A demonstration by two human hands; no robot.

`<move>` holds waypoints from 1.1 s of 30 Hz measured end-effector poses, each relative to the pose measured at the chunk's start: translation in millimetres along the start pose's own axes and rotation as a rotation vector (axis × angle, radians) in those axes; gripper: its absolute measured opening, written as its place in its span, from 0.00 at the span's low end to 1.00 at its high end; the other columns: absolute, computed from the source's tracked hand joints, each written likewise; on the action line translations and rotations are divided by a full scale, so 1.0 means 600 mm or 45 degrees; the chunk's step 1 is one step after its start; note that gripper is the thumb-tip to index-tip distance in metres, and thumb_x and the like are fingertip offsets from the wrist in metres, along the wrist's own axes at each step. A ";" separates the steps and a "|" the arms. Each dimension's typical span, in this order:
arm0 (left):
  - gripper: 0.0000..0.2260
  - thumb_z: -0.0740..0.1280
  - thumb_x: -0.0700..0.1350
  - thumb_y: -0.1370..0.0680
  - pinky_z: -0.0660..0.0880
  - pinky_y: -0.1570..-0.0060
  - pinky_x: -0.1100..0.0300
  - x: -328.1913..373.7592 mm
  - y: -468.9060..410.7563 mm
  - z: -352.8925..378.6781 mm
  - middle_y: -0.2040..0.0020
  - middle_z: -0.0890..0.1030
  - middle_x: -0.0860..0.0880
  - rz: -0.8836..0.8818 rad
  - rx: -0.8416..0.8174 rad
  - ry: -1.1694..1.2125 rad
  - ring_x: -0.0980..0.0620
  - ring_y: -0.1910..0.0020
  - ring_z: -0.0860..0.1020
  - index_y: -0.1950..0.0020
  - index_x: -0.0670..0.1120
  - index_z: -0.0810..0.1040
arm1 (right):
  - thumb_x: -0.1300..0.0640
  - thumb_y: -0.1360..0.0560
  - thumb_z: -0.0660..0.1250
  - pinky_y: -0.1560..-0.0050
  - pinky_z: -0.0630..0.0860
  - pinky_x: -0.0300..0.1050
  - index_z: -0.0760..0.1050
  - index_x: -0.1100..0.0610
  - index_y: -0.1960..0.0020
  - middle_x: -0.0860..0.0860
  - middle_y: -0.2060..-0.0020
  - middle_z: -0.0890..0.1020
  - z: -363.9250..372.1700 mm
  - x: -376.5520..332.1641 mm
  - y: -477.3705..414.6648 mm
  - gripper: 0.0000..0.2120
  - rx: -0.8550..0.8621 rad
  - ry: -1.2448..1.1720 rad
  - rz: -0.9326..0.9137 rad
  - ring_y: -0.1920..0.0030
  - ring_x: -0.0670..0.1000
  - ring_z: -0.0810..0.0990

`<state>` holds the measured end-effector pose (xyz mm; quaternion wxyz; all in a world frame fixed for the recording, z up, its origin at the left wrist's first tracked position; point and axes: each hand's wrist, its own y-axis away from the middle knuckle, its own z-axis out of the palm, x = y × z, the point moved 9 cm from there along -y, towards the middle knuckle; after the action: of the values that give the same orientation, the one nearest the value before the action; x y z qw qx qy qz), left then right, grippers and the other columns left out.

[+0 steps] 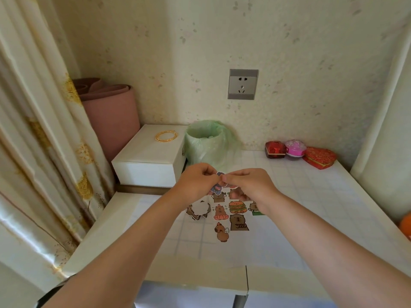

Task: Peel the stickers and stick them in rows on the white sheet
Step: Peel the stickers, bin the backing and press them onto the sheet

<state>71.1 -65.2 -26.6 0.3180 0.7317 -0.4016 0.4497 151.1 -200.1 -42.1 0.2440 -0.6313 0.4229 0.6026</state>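
**Both hands pinched one sticker above the sheet**

The left hand point(200, 181) and right hand point(249, 183) met in the air over the far end of the sheet point(189, 247). Their fingertips were closed together on a small sticker point(220, 173). On each hand the thumb and forefinger clamped its edge, and the other fingers were curled in. Another printed piece point(216, 188) showed just under the left fingers. Whether that hand held it too could not be told.

The sheet lay flat on the table point(322, 192), and several pieces were already stuck on it in rough rows. These included a burger point(237, 207), a lotus capybara point(220, 211), a seated capybara point(238, 222) and a winged capybara point(222, 232). More were partly hidden under the right wrist. A loose pile point(198, 210) sat at the left of the rows, below the left wrist.

Behind the hands stood a box point(149, 161) with gold bangles point(166, 136) on its lid. A bin point(206, 143) lined with a green bag stood just beside the box. Three small gift boxes point(294, 150) sat at the table's far right, against the wall. A socket point(242, 84) was on the wall above, and a curtain point(33, 130) hung at the left.
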 end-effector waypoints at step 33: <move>0.05 0.73 0.41 0.27 0.78 0.53 0.48 0.039 0.009 0.073 0.60 0.85 0.42 0.123 -0.110 0.103 0.52 0.64 0.80 0.53 0.41 0.82 | 0.55 0.22 0.70 0.71 0.72 0.39 0.85 0.58 0.52 0.48 0.67 0.83 -0.068 0.009 0.029 0.07 -0.085 0.037 -0.068 0.69 0.48 0.78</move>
<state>90.5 -110.7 -21.9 0.3433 0.6782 -0.4424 0.4760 158.9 -243.6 -37.4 0.2325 -0.6589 0.3893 0.6002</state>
